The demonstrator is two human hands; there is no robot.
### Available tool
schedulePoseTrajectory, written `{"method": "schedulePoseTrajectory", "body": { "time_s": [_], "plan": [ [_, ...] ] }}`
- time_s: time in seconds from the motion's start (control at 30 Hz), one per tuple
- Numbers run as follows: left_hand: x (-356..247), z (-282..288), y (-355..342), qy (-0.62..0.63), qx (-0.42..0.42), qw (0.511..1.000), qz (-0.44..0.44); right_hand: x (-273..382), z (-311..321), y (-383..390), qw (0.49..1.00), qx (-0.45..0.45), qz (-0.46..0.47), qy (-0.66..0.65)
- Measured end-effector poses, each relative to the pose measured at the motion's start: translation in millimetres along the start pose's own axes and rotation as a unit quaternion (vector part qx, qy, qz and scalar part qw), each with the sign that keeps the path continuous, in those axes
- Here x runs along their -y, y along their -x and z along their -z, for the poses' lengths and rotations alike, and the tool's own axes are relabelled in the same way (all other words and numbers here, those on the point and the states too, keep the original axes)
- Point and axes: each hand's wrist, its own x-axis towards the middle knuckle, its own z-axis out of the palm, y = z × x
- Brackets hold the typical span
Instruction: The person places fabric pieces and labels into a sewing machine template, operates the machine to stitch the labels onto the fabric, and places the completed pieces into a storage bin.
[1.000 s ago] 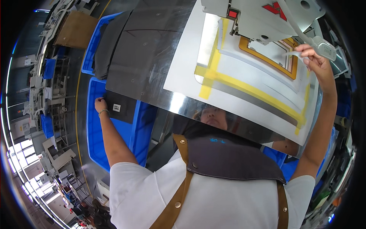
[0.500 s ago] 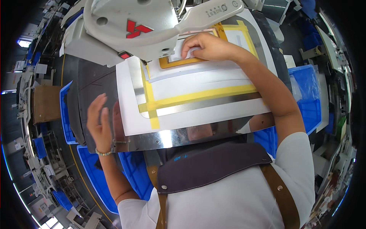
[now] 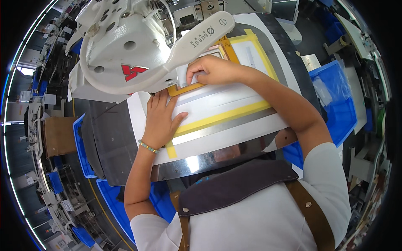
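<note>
My left hand lies flat on the taped white sheet, fingers stretched out and thumb apart. Its fingertips reach to the lower edge of a white sewing machine head. My right hand is bent over an orange frame, with its fingers curled down onto a pale piece inside it. Whatever those fingertips pinch is hidden. Yellow tape borders the sheet.
A white handle-shaped arm juts from the machine close above my right hand. A shiny metal edge runs along the front of the work surface. Blue bins stand at the right and lower left.
My left hand has swung in from the dark left side of the table and come down on the sheet by the machine. My right hand stays at the frame; the view has shifted.
</note>
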Motion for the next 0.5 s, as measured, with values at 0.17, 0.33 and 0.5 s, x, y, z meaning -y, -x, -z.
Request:
{"method": "schedulePoseTrajectory", "body": {
  "time_s": [0.17,0.33,0.5],
  "plan": [
    [-1.7,1.1,-0.9,-0.027,-0.022,0.999,0.001,8.5,16.5,4.6,0.996,-0.047,0.062,0.039],
    [-3.3,3.6,-0.9,-0.052,-0.047,0.998,-0.002,17.7,61.9,26.9,0.992,-0.036,-0.071,0.100],
    [-2.8,-0.6,1.1,-0.057,-0.051,0.997,-0.007,22.3,55.1,29.4,0.968,0.015,-0.109,0.227]
  ]
}}
